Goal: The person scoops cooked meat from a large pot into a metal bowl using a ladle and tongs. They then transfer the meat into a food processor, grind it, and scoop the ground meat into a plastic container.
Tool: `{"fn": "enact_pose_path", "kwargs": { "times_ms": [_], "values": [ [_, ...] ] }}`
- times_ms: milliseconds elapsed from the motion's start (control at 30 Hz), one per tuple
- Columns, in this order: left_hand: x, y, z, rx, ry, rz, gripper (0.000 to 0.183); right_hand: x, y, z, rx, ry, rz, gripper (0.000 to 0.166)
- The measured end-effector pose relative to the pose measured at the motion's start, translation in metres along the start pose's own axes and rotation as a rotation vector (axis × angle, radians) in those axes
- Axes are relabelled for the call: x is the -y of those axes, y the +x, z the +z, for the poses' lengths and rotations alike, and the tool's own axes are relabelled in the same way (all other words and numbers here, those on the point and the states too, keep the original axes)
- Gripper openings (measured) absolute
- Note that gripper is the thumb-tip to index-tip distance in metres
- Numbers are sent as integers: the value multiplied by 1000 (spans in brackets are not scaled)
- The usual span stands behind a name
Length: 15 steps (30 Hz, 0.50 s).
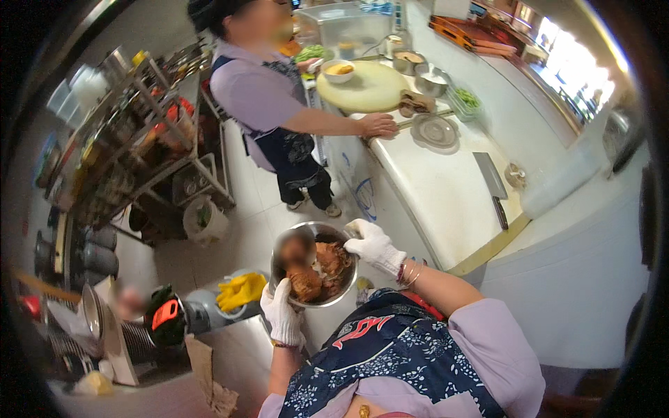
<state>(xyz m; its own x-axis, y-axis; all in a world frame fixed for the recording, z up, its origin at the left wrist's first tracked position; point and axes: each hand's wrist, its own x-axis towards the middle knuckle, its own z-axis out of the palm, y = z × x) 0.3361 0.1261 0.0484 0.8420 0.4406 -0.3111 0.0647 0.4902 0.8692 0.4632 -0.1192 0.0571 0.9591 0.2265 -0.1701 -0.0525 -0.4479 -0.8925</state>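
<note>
A round stainless steel bowl [320,231] is held in front of my body, above the floor. Large pieces of browned, cooked meat [306,285] lie in it; part of the contents is blurred. My left hand [285,316], in a white knit glove, grips the near left rim with the thumb over the edge. On the opposite side my right hand [375,248], gloved the same way, clasps the rim at the upper right. Fingers beneath the bowl are hidden.
A co-worker [261,99] stands ahead, one hand on the white counter [434,188]. A cleaver [490,180] lies there, beyond a clear lid [434,130] and a round cutting board [366,86]. Yellow rubber gloves [240,291] hang over a bucket at left, near a metal shelf rack [157,172].
</note>
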Motion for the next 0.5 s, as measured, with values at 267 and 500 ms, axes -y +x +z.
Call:
{"fn": "enact_pose_path", "kwargs": {
  "times_ms": [267, 500],
  "values": [
    [9, 77, 123, 243, -48, -160, 36, -15, 51, -125, -84, 416, -28, 29],
    [-12, 125, 241, 370, -135, -179, 44, -96, 158, -239, -568, -841, -389, 37]
  ]
}}
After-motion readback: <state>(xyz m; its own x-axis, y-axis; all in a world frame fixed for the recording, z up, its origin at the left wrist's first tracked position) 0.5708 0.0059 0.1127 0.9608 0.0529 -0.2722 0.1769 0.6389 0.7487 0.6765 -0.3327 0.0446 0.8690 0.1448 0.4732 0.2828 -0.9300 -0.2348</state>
